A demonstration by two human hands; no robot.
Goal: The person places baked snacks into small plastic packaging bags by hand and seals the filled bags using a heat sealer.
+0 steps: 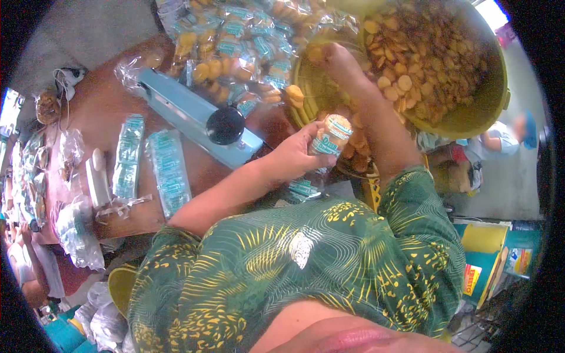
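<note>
My left hand (pixel 294 148) grips a clear plastic packet (pixel 331 141) with teal print, and pale round biscuits show inside it. Over the inner side of a yellow basin (pixel 306 79), my right hand (pixel 340 60) is closed, its fingers curled and partly blurred. A yellowish-brown shape lies at its fingertips, too smeared to make out. Just right of that arm is a large yellow tub holding many loose round biscuits (pixel 426 65). Filled packets (pixel 235 47) with teal labels are heaped beyond the basin. Below my left hand lies a teal-printed wrapper (pixel 304 189).
A light-blue bar sealer (pixel 188 117) with a round black knob lies across the brown table (pixel 94 123). Left of it are stacks of printed wrappers (pixel 169 170) and a plastic bag (pixel 76 232). Another person (pixel 500 141) is at the far right; a further person's arm shows at lower left.
</note>
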